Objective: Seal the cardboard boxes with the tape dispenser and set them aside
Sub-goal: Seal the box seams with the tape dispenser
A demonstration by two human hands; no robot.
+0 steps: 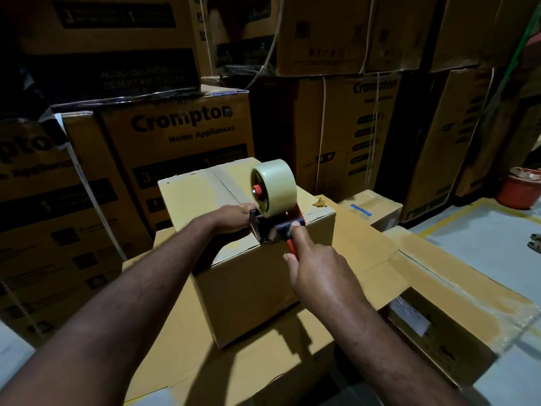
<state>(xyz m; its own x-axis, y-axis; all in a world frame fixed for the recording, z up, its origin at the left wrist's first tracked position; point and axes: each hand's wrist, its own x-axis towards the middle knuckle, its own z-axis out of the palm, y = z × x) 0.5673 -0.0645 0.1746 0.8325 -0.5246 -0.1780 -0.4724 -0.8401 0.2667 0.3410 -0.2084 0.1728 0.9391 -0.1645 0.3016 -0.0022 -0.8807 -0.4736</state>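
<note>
Both hands (234,219) (316,268), seemingly, on dispenser (273,197).

Single head camera, facing forward-down, close over cardboard box (248,291); far stacks (175,133) dim, probably blurred.

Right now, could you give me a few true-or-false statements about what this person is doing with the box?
1. The right hand holds the red-handled tape dispenser in its grip. True.
2. The left hand hangs clear of the plain brown cardboard box. False: it rests on the box top, beside the dispenser.
3. The dispenser's tape roll is blue. False: it is pale yellowish.
4. A red-orange plastic bucket stands at far right. True.
</note>
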